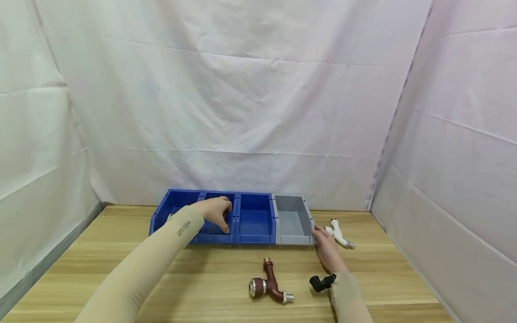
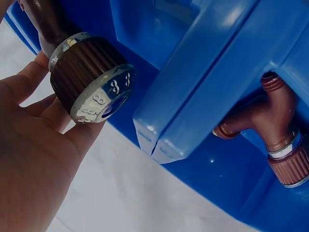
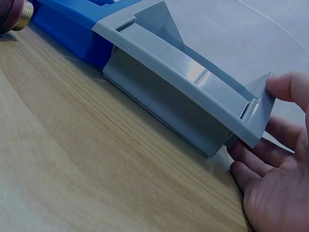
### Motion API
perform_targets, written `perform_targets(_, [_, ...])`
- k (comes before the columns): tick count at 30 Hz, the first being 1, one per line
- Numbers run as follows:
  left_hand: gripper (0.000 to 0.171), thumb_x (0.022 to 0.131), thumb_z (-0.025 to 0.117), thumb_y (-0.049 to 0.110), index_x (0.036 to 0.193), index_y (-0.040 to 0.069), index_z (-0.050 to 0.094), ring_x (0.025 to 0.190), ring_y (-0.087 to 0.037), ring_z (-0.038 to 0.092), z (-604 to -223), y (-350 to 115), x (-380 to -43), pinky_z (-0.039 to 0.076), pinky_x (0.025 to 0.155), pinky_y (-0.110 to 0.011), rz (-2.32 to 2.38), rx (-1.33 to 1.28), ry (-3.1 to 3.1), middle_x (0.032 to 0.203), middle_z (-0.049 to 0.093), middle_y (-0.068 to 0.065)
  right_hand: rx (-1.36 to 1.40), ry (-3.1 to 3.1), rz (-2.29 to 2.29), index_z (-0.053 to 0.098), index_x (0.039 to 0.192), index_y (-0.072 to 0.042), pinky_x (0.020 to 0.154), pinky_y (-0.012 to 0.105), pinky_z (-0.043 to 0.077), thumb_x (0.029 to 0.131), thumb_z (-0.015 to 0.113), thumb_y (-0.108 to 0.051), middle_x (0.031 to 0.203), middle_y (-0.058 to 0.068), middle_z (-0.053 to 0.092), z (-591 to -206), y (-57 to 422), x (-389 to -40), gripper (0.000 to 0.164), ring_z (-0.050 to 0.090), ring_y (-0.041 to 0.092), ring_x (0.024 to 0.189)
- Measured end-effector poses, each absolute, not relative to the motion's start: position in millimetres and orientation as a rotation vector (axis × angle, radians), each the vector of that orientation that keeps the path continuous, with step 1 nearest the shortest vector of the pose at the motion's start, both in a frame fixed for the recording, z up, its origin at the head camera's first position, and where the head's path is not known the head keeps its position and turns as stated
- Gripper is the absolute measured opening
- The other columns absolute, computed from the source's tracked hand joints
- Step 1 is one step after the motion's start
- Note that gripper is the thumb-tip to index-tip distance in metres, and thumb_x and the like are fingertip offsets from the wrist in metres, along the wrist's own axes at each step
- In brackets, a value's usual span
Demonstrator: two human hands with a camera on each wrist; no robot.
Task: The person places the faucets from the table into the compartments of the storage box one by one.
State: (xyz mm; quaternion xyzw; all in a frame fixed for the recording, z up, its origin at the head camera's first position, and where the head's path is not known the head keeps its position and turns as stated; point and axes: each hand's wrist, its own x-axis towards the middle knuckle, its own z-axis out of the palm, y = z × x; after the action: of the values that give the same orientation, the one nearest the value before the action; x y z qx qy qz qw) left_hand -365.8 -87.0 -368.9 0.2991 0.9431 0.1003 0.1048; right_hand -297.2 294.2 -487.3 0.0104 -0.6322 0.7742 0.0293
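My left hand (image 1: 214,211) reaches into the second blue bin from the left. In the left wrist view its fingers and thumb curl round a dark brown tap (image 2: 89,72) with a ribbed knob and a numbered silver end. Another brown tap (image 2: 270,121) lies in the adjoining blue bin, past the double divider (image 2: 193,82). At the right end of the row, my right hand (image 1: 326,246) grips the side of the grey bin (image 1: 290,226). The right wrist view has the thumb on that bin's upper edge and the other fingers lower against its outside.
A maroon tap (image 1: 271,282) lies on the wooden table in front of the bins. By the right wrist is a small black elbow-shaped piece (image 1: 322,283). Right of the grey bin lies a white tap (image 1: 340,235). White curtains (image 1: 242,112) stand behind and at both sides.
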Motion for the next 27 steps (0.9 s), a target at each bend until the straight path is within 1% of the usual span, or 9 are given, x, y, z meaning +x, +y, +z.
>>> perform_targets(5, [0.061, 0.070, 0.087, 0.037, 0.117, 0.008, 0.061, 0.081, -0.014, 0.050, -368.1, -86.5, -365.1, 0.047, 0.075, -0.034, 0.295, 0.882, 2.778, 0.106, 0.051, -0.001, 0.016, -1.929, 2.414, 0.033, 0.147, 0.004, 0.096, 0.016, 0.041, 0.102, 0.048, -0.014, 0.151, 0.018, 0.033, -488.3, 294.6, -297.9, 0.050, 0.033, 0.025, 0.137])
perform_targets(9, [0.060, 0.071, 0.087, 0.036, 0.118, 0.008, 0.061, 0.082, -0.014, 0.050, -369.2, -86.7, -365.0, 0.047, 0.075, -0.034, 0.296, 0.876, 2.779, 0.108, 0.051, -0.002, 0.014, -1.927, 2.413, 0.034, 0.147, 0.003, 0.095, 0.016, 0.041, 0.102, 0.048, -0.014, 0.151, 0.017, 0.034, -488.8, 294.2, -298.8, 0.050, 0.033, 0.024, 0.137])
perform_targets(14, [0.060, 0.070, 0.087, 0.036, 0.117, 0.009, 0.061, 0.084, -0.015, 0.050, -372.8, -87.6, -364.6, 0.047, 0.077, -0.035, 0.300, 0.870, 2.776, 0.110, 0.051, -0.003, 0.036, -1.941, 2.425, 0.030, 0.149, 0.005, 0.099, 0.019, 0.039, 0.102, 0.048, -0.015, 0.153, 0.019, 0.030, -488.1, 293.7, -298.1, 0.054, 0.030, 0.026, 0.139])
perform_targets(17, [0.061, 0.070, 0.087, 0.036, 0.117, 0.009, 0.061, 0.085, -0.015, 0.050, -374.5, -88.0, -364.8, 0.048, 0.077, -0.035, 0.296, 0.872, 2.777, 0.110, 0.052, -0.003, 0.057, -1.957, 2.430, 0.026, 0.150, 0.005, 0.104, 0.023, 0.035, 0.103, 0.047, -0.016, 0.155, 0.020, 0.026, -487.0, 293.6, -296.7, 0.056, 0.028, 0.025, 0.140])
perform_targets(21, [0.061, 0.070, 0.087, 0.036, 0.118, 0.009, 0.061, 0.086, -0.015, 0.050, -375.1, -88.2, -366.1, 0.048, 0.078, -0.035, 0.293, 0.868, 2.785, 0.113, 0.052, -0.003, 0.051, -1.955, 2.435, 0.025, 0.151, 0.004, 0.109, 0.028, 0.030, 0.103, 0.047, -0.016, 0.155, 0.019, 0.025, -485.3, 293.3, -295.8, 0.056, 0.027, 0.025, 0.141])
perform_targets(27, [0.061, 0.070, 0.087, 0.036, 0.118, 0.008, 0.061, 0.085, -0.015, 0.051, -374.2, -89.0, -366.1, 0.048, 0.078, -0.036, 0.294, 0.851, 2.793, 0.112, 0.052, -0.004, 0.035, -1.928, 2.438, 0.030, 0.149, 0.005, 0.106, 0.025, 0.033, 0.102, 0.047, -0.015, 0.153, 0.020, 0.029, -484.5, 291.9, -296.2, 0.053, 0.029, 0.026, 0.139])
